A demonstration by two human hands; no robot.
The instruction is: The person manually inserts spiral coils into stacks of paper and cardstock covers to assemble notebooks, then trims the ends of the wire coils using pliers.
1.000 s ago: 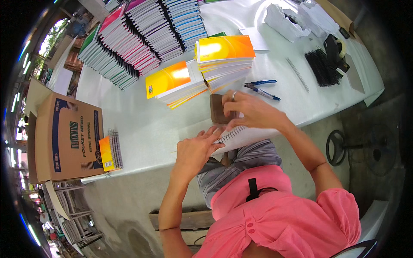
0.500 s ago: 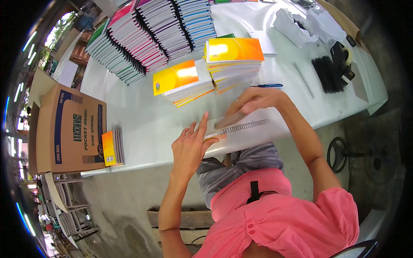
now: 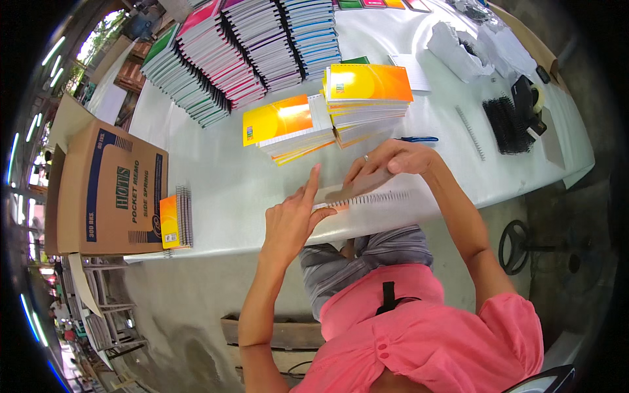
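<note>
A small orange notepad (image 3: 341,207) is kept on the white-covered table (image 3: 209,173) at the near edge, mostly covered by the left hand (image 3: 288,219); only a strip of its orange is shown, just beside the tip of the left thumb. The thumb is laid against that strip, and the index finger is stretched away from it, so a wide gap is left between the two; whether the notepad is pinched by the other fingers cannot be told. From beside the thumb a wire coil (image 3: 377,198) is stretched to the right, its far end lying clear of the left fingers. By the right hand (image 3: 398,162), a blurred brown block (image 3: 354,189) is covered in part, just beyond the coil; the right fingers are bent over it — whether it is gripped or only touched cannot be told. Near the right hand, a blue-handled tool (image 3: 420,139) is partly hidden. Beyond the hands, two piles of yellow-orange notepads (image 3: 370,84) are set side by side, with tall rows of spiral notebooks (image 3: 242,62) behind them. A second coil (image 3: 470,133) is laid to the right, near a bundle of black coils (image 3: 506,124). At the table's left edge, a few small spiral pads (image 3: 170,221) are placed beside a cardboard box (image 3: 108,187).
</note>
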